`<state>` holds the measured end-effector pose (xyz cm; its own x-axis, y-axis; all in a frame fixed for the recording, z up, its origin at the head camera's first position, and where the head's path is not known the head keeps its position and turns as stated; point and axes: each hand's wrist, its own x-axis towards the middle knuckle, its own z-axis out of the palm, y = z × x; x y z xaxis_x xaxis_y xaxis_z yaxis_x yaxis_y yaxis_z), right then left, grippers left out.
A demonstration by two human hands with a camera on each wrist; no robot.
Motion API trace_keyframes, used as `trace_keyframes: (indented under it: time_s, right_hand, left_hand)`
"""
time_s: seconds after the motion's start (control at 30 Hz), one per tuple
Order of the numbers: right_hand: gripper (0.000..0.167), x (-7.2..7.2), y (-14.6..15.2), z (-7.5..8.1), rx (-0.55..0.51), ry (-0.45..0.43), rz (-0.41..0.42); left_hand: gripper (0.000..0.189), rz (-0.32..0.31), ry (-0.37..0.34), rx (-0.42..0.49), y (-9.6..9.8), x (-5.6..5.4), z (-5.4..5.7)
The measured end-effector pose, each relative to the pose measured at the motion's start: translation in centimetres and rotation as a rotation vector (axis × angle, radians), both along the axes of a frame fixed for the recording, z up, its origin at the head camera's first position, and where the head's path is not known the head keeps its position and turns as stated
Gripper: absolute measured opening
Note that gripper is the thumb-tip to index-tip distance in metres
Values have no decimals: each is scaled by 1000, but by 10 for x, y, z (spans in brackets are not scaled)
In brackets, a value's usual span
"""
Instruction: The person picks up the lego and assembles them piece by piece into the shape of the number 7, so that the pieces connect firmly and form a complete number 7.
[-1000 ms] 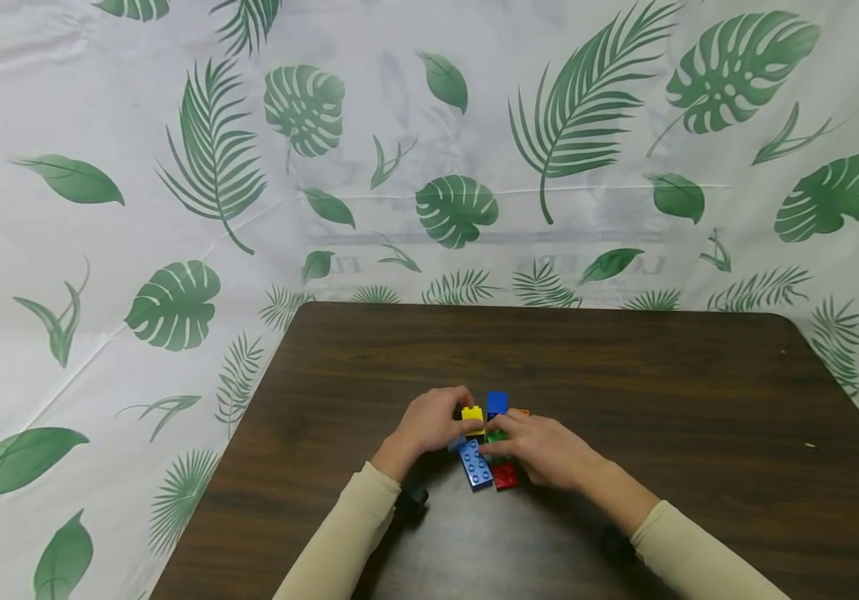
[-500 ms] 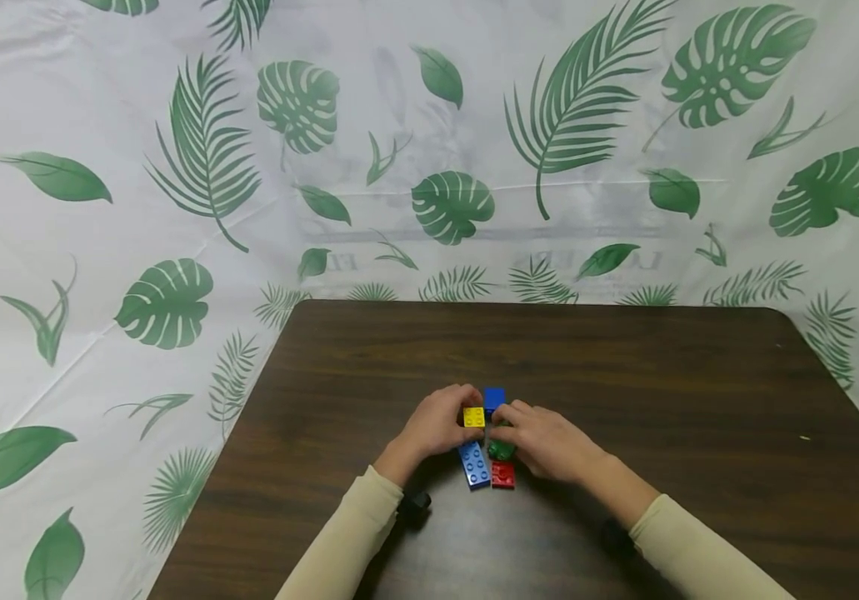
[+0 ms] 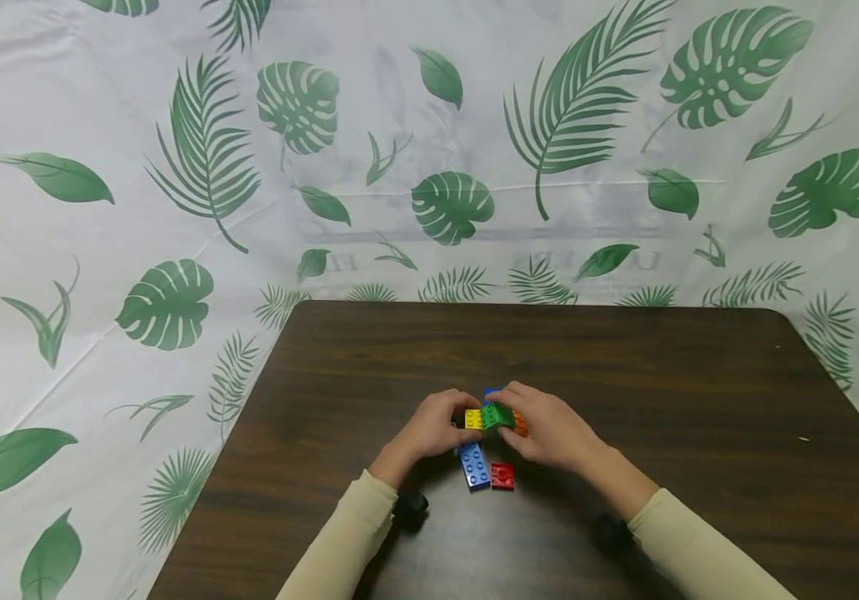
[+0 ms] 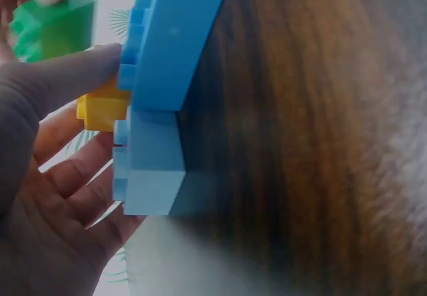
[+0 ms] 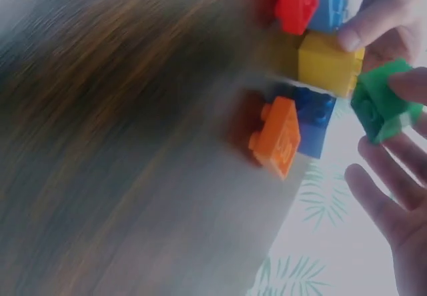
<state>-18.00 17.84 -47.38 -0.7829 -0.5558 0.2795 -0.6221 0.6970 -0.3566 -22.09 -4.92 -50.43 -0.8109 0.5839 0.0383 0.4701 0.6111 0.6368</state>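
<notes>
Between the thumb and fingers of my left hand [image 3: 429, 427] is a yellow brick [image 3: 472, 419], studs up, close over the table. My right hand [image 3: 552, 425] pinches a green brick [image 3: 495, 416] by its sides. It is held higher than the yellow brick, just to its right, slightly tilted. Its hollow underside shows in the right wrist view, where a thumb of my left hand touches the yellow brick [image 5: 327, 63]. A small pale blue brick [image 4: 153, 163] stands under my left hand in the left wrist view.
A longer blue brick [image 3: 474, 467] and a red brick [image 3: 502, 477] lie nearer me on the brown table [image 3: 624, 367]. An orange brick [image 5: 279, 139] lies on its side beside a dark blue brick [image 5: 315, 123]. Leaf-patterned sheeting [image 3: 369, 208] hangs behind the table.
My right hand has picked up the green brick from behind the red one and brought it up and away from me, next to the yellow brick. The left hand keeps its hold, nearly still.
</notes>
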Motion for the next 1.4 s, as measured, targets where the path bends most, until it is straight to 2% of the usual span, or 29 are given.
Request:
trace_keyframes:
  time_s: [0.1, 0.27, 0.47, 0.63, 0.93, 1.4]
  right_hand:
    - [52, -3, -5, 2, -91, -20, -41]
    - [49, -7, -14, -1, -192, -69, -59]
    - [48, -10, -22, -7, -224, -136, -69]
    - [48, -11, -23, -11, -240, -156, -51]
    - [48, -12, -25, -12, -194, -113, -22]
    - [48, -12, -29, -9, -107, -76, -39]
  left_hand:
    - [40, 29, -5, 2, 0, 1, -1]
    - [42, 53, -6, 0, 0, 1, -2]
    - [40, 80, -7, -1, 1, 2, -4]
    - [39, 101, -10, 20, 1, 2, -5]
    - [33, 99, -5, 32, 0, 2, -5]
    - [34, 98, 16, 6, 1, 2, -4]
